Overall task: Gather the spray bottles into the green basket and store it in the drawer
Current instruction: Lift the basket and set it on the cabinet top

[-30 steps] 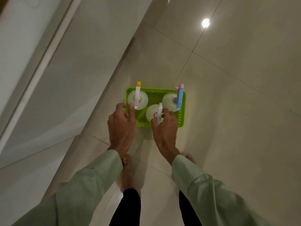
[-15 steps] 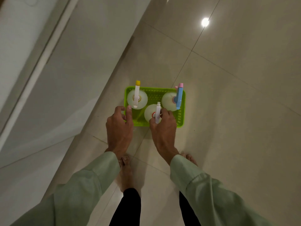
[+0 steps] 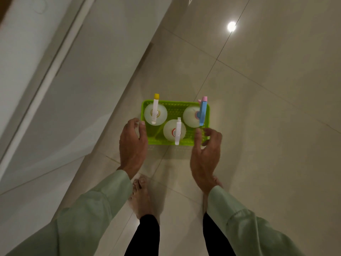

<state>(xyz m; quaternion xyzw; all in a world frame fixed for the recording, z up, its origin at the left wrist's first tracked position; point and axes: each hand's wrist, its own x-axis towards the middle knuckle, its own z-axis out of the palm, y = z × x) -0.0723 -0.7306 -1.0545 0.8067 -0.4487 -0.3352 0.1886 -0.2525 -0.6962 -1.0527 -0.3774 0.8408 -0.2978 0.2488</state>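
Note:
A green basket point(image 3: 175, 102) sits on the tiled floor in front of my feet. Three round white spray bottles stand upright in it: one with a yellow-tipped nozzle point(image 3: 160, 115) at the far left, one with a blue and pink trigger head point(image 3: 190, 115) at the far right, and one with a white nozzle and red collar point(image 3: 168, 132) at the near middle. My left hand point(image 3: 132, 145) is at the basket's left rim, fingers apart, thumb next to the rim. At the near right corner, my right hand point(image 3: 205, 154) straddles the rim, thumb inside and fingers outside, not closed.
A glossy white cabinet front point(image 3: 46, 71) runs along the left, its base meeting the floor just left of the basket. My bare feet point(image 3: 142, 196) stand right behind the basket. A ceiling light reflects on the floor tiles point(image 3: 231, 26) to the far right.
My right hand has let go of the middle bottle's nozzle and moved right to the basket's near right corner. My left hand stayed at the left rim. The basket has not moved.

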